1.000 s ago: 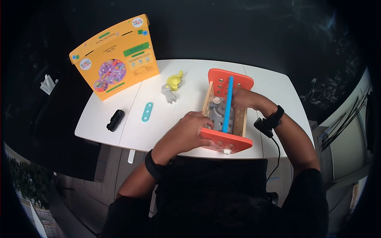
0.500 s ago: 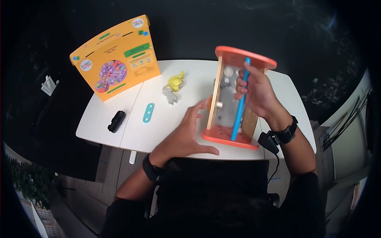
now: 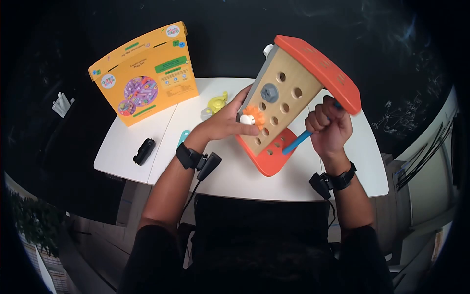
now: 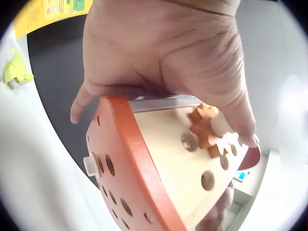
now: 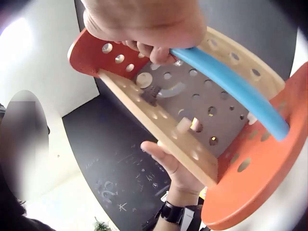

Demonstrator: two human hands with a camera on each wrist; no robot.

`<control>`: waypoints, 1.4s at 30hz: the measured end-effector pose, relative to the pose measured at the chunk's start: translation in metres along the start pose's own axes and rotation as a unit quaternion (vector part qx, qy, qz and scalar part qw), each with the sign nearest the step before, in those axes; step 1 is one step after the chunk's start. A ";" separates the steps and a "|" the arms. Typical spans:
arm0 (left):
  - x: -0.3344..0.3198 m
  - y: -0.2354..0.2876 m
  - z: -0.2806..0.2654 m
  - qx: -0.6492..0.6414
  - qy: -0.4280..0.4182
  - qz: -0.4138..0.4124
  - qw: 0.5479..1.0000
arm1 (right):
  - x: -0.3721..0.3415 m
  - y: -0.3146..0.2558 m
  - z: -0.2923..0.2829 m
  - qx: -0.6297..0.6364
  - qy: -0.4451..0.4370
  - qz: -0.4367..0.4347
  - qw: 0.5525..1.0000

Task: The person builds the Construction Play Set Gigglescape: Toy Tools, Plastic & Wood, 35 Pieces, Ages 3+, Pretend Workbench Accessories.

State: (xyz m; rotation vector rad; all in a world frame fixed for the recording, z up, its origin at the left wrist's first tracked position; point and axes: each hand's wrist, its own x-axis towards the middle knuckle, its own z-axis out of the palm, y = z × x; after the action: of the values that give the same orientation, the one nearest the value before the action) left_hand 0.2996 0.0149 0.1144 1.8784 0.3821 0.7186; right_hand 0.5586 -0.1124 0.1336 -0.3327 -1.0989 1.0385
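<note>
A toy toolbox with orange-red end boards and a holed wooden side panel [image 3: 275, 64] is tilted above the table. My right hand [image 3: 332, 128] grips its blue handle [image 3: 296, 142], fingers wrapped round the rod. With fingers reaching behind the grey base and thumb stretched along the side panel, my left hand [image 3: 220, 123] supports the lower edge. The thumb lies beside an orange gear [image 3: 259, 115] with a white bolt [image 3: 247, 120] at its centre. A grey hexagonal bolt head [image 3: 269, 92] sits higher on that panel. The right wrist view shows a curved grey piece [image 5: 173, 90] inside the box.
A yellow play-set carton [image 3: 171, 83] stands at the back left of the white table [image 3: 235, 183]. Nearby are a yellow-and-grey toy piece [image 3: 216, 104], partly hidden by my left hand, a teal holed strip [image 3: 183, 137] and a small black object [image 3: 144, 152].
My right hand has come out of the toolbox, taken the blue handle and lifted and tilted the box. My left hand has left the near end board and moved to the geared side.
</note>
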 end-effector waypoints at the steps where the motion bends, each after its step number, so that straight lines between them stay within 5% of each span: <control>1: 0.001 0.006 -0.004 0.009 -0.043 -0.002 0.999 | -0.001 0.002 -0.003 0.000 0.005 -0.009 1.000; 6: 0.007 0.016 -0.005 -0.017 -0.090 0.008 0.996 | -0.012 0.001 -0.020 0.027 -0.037 -0.034 0.998; 8: 0.015 0.009 -0.017 -0.106 -0.109 -0.010 0.988 | -0.018 0.005 -0.043 0.174 -0.085 -0.030 0.981; 9: 0.020 0.007 -0.019 -0.094 -0.120 -0.007 0.988 | -0.027 0.013 -0.057 0.215 0.042 -0.055 0.974; 13: 0.019 0.018 -0.002 -0.065 -0.117 -0.054 0.990 | -0.033 0.019 -0.058 0.169 0.020 -0.113 0.979; 15: 0.014 0.032 0.004 0.084 -0.074 0.027 0.993 | -0.031 0.022 -0.058 0.176 0.029 -0.101 0.979; 20: 0.011 0.052 0.013 0.065 -0.046 -0.033 0.996 | -0.031 0.034 -0.073 0.184 -0.002 -0.098 0.978; 24: 0.006 0.062 0.023 0.051 -0.005 -0.078 0.996 | -0.033 0.048 -0.085 0.225 0.061 -0.063 0.970; 26: 0.005 0.061 0.026 0.065 0.006 -0.085 0.994 | -0.032 0.057 -0.071 0.135 0.139 -0.072 0.978; 33: 0.002 0.051 0.033 0.285 0.082 -0.050 0.954 | -0.036 0.076 -0.054 0.185 0.209 0.064 0.958; 42: 0.001 0.048 0.041 0.354 0.062 -0.083 0.930 | -0.038 0.087 -0.049 0.227 0.238 0.193 0.925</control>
State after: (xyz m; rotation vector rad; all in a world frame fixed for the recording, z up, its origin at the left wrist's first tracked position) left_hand 0.3233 -0.0336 0.1470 2.4338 0.9711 0.6285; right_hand 0.5524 -0.0868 0.0300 -0.4066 -0.3392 1.4323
